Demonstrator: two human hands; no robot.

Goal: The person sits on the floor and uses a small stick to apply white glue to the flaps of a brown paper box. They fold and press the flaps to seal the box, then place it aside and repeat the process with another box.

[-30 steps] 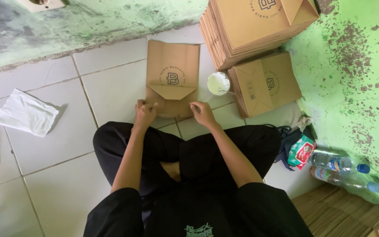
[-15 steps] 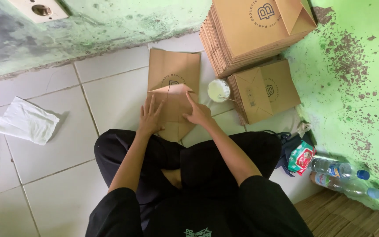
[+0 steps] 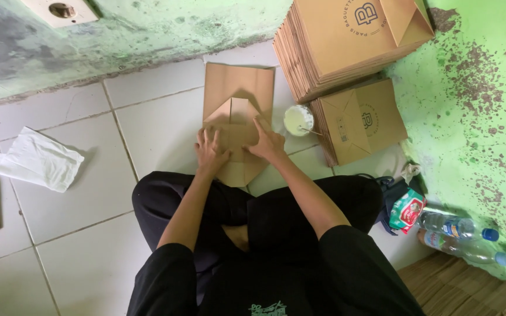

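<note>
Item: paper bag (image 3: 236, 96), flat on floor (image 3: 153, 126) before crossed legs | Progress: bottom flaps folded in, seemingly not yet sealed | left hand (image 3: 211, 150): spread, palm pressing the fold | right hand (image 3: 266, 142): fingers spread flat, forefinger on flap edge | Nearby: glue cup (image 3: 298, 120), bag stack (image 3: 346, 44)

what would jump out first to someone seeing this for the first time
First, the two hands: the left hand and right hand press flat on a brown paper bag lying on the white tiled floor in front of the seated person's crossed legs. Next, the tall stack of folded brown bags at upper right against the flaking green wall, with a small white cup beside it.
</note>
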